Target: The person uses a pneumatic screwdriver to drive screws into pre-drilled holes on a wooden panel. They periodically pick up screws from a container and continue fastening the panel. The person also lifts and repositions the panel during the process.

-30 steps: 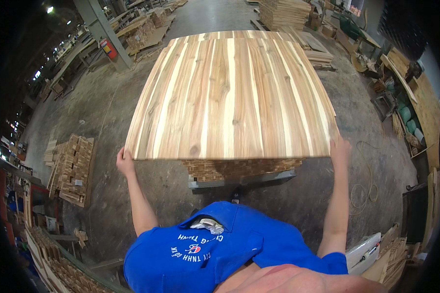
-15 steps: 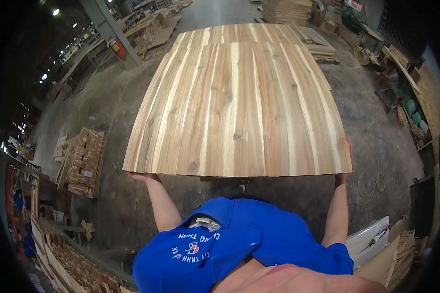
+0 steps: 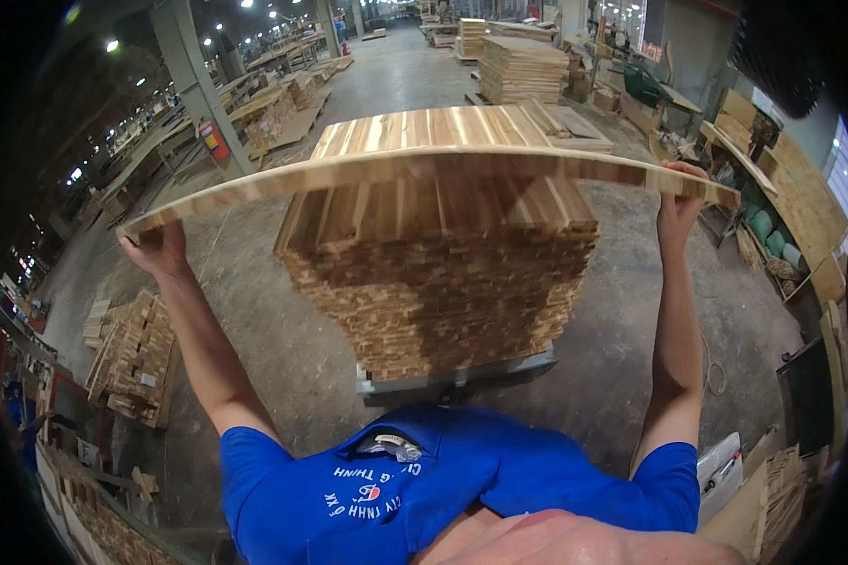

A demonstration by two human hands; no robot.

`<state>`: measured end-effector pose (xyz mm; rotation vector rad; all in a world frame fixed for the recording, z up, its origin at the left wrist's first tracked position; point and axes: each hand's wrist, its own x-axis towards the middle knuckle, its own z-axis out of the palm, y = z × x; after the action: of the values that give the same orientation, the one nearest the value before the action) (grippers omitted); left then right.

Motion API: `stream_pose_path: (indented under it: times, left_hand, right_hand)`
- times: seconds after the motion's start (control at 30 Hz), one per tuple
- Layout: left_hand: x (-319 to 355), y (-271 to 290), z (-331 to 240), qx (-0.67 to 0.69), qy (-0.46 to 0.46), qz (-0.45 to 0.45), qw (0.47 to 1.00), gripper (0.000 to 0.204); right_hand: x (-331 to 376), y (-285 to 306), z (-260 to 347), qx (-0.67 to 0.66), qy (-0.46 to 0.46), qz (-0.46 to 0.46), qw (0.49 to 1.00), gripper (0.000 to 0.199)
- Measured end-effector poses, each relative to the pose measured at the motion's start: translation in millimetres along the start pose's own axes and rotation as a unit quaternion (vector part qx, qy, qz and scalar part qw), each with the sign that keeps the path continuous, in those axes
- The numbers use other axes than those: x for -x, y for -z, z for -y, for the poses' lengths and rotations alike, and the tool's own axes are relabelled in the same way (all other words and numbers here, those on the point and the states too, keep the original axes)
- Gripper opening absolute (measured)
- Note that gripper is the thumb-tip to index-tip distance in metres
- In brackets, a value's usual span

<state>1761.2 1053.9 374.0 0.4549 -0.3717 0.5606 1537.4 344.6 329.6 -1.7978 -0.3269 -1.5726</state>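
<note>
We grip a wide wooden panel at opposite ends, left hand and right hand, its near edge raised over the layered stack; whether its far edge touches, we cannot tell. Uneven lifting, we judge, could tilt the panel and loosen our hold.

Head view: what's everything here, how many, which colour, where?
board: one, light brown, across the upper middle
panel stack: one, brown, centre, below the board
base: one, grey, under the panel stack
woodpiles: several, brown, both sides, far ahead
pillars: several, grey, background
extinguisher: one, red, at nearest pillar
lights: several, white, mostly upper left
bundles: several, green, right
the rest: too small to tell
shirt: one, blue, bottom
left hand: one, bare, board's left end
right hand: one, bare, near board's right end
</note>
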Motion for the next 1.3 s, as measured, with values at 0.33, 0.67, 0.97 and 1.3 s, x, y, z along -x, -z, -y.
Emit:
stream_pose_path:
  times: [0.33, 0.67, 0.97, 1.3]
  left_hand:
    - [-130, -61, 128, -0.396, -0.103, 0.094, 0.908, 0.082]
    - [-216, 52, 340, -0.447, 0.020, 0.083, 0.890, 0.065]
    - [-243, 129, 436, -0.359, 0.091, 0.062, 0.927, 0.065]
    - [-236, 132, 431, -0.350, 0.193, 0.101, 0.911, 0.071]
  right_hand:
    - [-184, -68, -87, 0.223, 0.052, -0.006, 0.973, 0.050]
    - [-257, -147, -228, 0.399, -0.069, 0.023, 0.914, 0.044]
    - [-195, -182, -347, 0.448, -0.228, 0.074, 0.861, 0.044]
    - [-52, -220, -342, -0.074, -0.396, -0.131, 0.906, 0.053]
